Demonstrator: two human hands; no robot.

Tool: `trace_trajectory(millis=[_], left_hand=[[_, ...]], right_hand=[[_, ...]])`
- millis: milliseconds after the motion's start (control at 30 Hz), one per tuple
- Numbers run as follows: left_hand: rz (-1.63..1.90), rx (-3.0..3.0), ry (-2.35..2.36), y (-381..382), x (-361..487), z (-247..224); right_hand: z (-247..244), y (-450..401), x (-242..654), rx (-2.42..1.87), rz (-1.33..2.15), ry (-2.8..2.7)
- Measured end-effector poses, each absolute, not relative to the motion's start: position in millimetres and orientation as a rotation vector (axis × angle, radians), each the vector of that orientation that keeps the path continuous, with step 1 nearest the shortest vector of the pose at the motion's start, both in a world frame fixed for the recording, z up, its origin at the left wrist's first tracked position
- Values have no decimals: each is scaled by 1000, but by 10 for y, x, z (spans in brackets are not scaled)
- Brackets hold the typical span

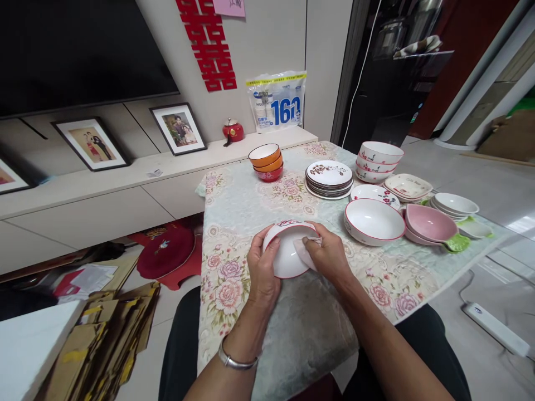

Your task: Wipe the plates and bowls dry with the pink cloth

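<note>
- Through the head camera I have both hands in front of me, over the near part of the bench [240, 209], which a flowered tablecloth [228, 287] covers.
- My left hand [263, 270] is curled round the left side of the red-rimmed white bowl [286, 256], thumb over the rim on the inner wall, fingers mostly hidden behind it.
- My right hand [330, 250] is closed on a pale cloth [305, 253], bunched under the thumb and laid against the bowl's inside right wall; I cannot tell how its hidden fingers sit.
- The bowl is tilted, its white hollow turned toward me, with a red pattern showing on the far outside.
- Just right of my right hand I see a wide white bowl [374, 221] standing upright, and beside it the pink leaf-shaped dishes [432, 223].
- Behind these I make out a flower-patterned plate [370, 195], cream squarish dishes [408, 186] and a stack of white bowls [378, 160].
- Farther back stand a stack of plates [329, 175] and, to its left, orange bowls [266, 157] on a red one.
</note>
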State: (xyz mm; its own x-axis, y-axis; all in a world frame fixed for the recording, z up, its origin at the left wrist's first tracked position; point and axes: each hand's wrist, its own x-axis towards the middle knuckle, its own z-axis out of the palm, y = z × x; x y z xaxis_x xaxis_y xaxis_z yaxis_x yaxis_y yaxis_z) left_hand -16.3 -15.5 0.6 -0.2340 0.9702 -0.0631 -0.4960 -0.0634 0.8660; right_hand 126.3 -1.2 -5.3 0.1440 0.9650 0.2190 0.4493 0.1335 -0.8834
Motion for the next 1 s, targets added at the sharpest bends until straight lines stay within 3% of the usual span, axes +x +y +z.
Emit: trace_trajectory(millis=[567, 1000], left_hand=[[1639, 742, 988, -150, -164, 8], [1609, 660, 1031, -136, -167, 38]], right_hand=[[-31, -3, 1259, -1457, 1004, -1423], [-41, -11, 1264, -1517, 1009, -1444]])
